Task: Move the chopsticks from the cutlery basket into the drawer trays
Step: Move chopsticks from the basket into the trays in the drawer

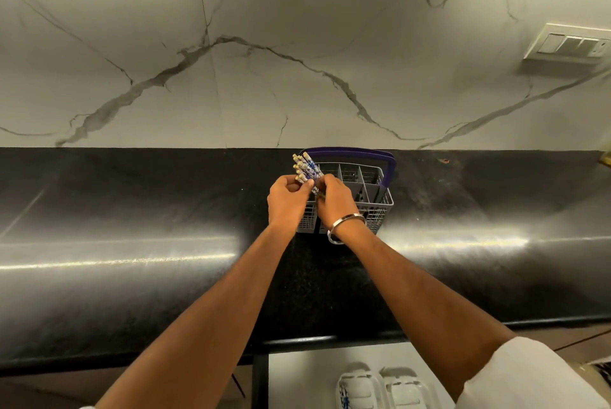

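While both arms reach out over the black countertop (132, 210), the two hands meet at the left end of the cutlery basket (370, 197) and share one bundle of chopsticks (305, 168). The chopsticks are pale with a blue and white pattern along the shafts and small cream-coloured square butts; their upper ends fan out toward eleven o'clock above the fingers, while the lower parts run down between the hands and are hidden there. About seven or eight butt ends show, though the exact count cannot be told because they overlap. The left hand (287, 202) has its fingers curled round the bundle from the nine o'clock side, thumb on top. The right hand (335, 200) pinches the same bundle from the three o'clock side with fingertips bent in; one silver bangle (344, 226) circles its wrist.

The basket is one grey slotted plastic box with several compartments and one dark blue handle (350, 152) arched over its far side; the compartments in view at two o'clock hold nothing that can be made out. It stands near the marble-veined wall (297, 44). At one o'clock on that wall sits one white switch plate (568, 43). At five o'clock, below the counter edge, two white drawer trays (386, 387) lie side by side, the left one showing something blue-patterned.
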